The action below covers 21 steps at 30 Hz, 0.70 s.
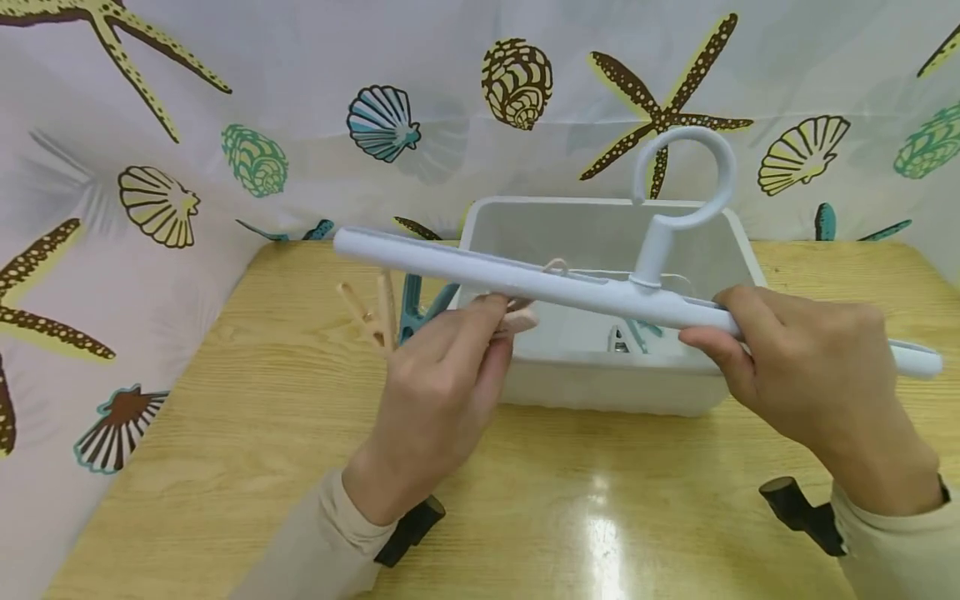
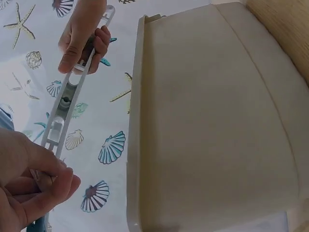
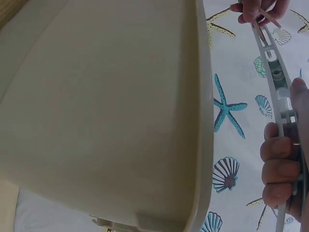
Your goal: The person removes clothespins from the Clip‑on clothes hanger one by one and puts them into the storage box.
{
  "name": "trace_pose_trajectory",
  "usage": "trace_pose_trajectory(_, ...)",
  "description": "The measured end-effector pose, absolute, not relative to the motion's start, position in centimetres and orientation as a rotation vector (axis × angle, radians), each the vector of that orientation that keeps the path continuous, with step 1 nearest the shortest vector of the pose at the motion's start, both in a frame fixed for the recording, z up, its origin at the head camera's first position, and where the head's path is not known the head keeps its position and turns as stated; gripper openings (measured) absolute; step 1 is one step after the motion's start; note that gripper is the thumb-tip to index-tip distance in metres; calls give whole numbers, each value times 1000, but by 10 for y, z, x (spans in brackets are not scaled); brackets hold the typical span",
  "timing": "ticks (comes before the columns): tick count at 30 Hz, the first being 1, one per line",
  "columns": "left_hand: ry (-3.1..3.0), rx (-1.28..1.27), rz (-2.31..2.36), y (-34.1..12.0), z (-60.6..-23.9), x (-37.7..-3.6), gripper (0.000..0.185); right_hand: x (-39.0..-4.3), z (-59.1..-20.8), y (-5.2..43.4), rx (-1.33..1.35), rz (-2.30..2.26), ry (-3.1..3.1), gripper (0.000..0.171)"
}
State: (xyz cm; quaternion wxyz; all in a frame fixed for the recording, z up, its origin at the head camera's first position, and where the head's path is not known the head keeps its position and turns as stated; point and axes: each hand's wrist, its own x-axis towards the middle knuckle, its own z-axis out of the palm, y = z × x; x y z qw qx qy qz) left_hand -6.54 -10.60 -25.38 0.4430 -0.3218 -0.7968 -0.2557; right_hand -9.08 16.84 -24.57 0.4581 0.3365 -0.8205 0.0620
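Observation:
A pale blue plastic hanger (image 1: pixel 457 265) with a round hook (image 1: pixel 723 167) is held up level with the bin's top, its bar sloping down to the right. My right hand (image 1: pixel 810 367) grips the bar to the right of the hook, with its fingers curled round it in the right wrist view. Just beneath the bar, left of the hook, my left hand (image 1: pixel 442 383) pinches a pale pink clothespin (image 1: pixel 517 322). Left of that hand, a beige clothespin (image 1: pixel 378 317) and a teal clothespin (image 1: pixel 417 307) show under the bar, partly hidden by the hand.
Behind the hanger a white plastic bin (image 1: pixel 600 383) stands on the wooden table (image 1: pixel 300 433). Inside the bin lie more clips, among them a grey-white clip (image 1: pixel 618 339) and a teal clip (image 1: pixel 636 335). A shell-and-starfish patterned cloth (image 1: pixel 442 50) hangs behind.

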Motion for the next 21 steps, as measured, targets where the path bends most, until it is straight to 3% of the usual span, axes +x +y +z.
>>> trace_pose_trajectory(21, -2028, -779, -541, -109, -253, -69, 19, -92, -244, 170, 758, 168, -1957, 67)
